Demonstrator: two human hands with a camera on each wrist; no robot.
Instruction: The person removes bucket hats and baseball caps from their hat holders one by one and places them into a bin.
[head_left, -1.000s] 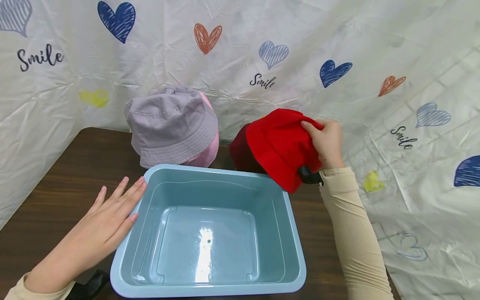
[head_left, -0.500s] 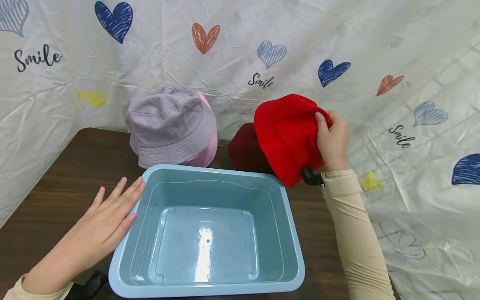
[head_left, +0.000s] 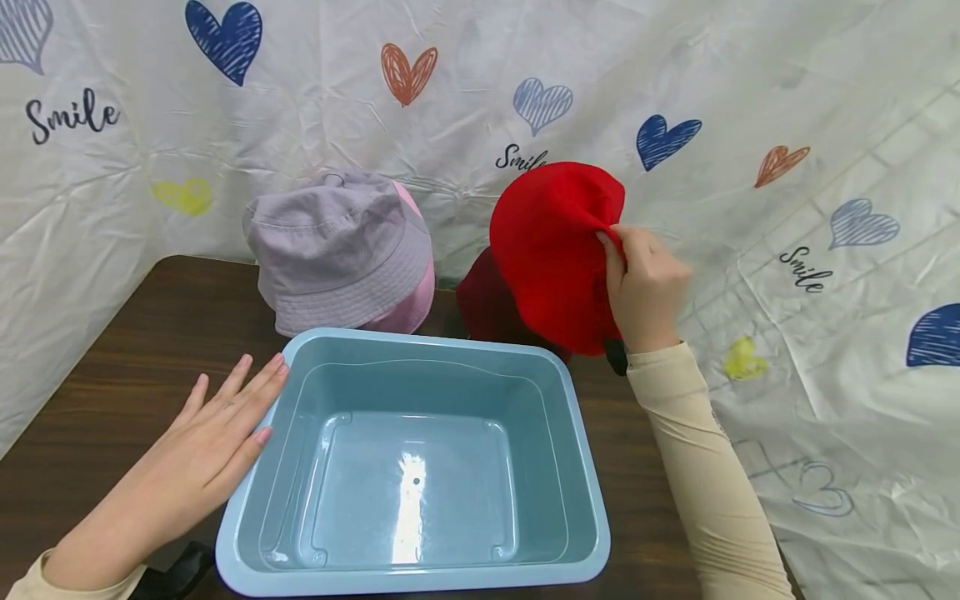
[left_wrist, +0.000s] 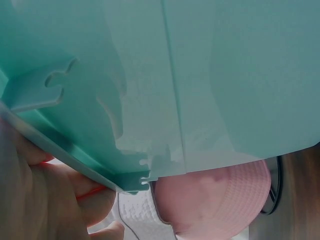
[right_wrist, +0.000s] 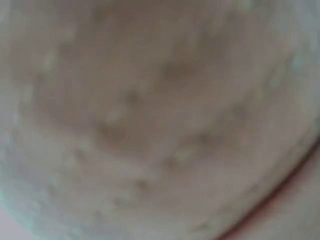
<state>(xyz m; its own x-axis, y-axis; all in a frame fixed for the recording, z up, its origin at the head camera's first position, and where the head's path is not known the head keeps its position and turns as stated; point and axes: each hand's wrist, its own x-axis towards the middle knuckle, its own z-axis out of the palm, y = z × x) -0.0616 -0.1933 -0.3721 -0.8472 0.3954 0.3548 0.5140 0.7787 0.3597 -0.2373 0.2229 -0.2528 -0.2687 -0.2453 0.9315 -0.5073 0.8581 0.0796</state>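
Note:
My right hand (head_left: 649,287) pinches the edge of a red bucket hat (head_left: 551,250) and holds it up behind the far right corner of a light blue plastic basin (head_left: 420,492). A dark red hat (head_left: 491,300) stands partly hidden behind the red one. With straight, slightly spread fingers, my left hand (head_left: 217,446) touches the basin's left rim. In the left wrist view, the fingers (left_wrist: 95,205) lie along the rim beside the basin's outer wall (left_wrist: 200,75). Blurred, close-up stitched cloth (right_wrist: 160,120) fills the right wrist view.
Behind the basin's far left corner sits a grey-lilac bucket hat (head_left: 337,250), covering most of a pink hat (head_left: 408,308). All stand on a dark wooden table (head_left: 120,358). A white sheet with printed hearts (head_left: 450,150) hangs close behind the table.
The red hat has risen and swung round in my right hand, so its lower edge has left the basin's corner. My left hand has stayed on the rim.

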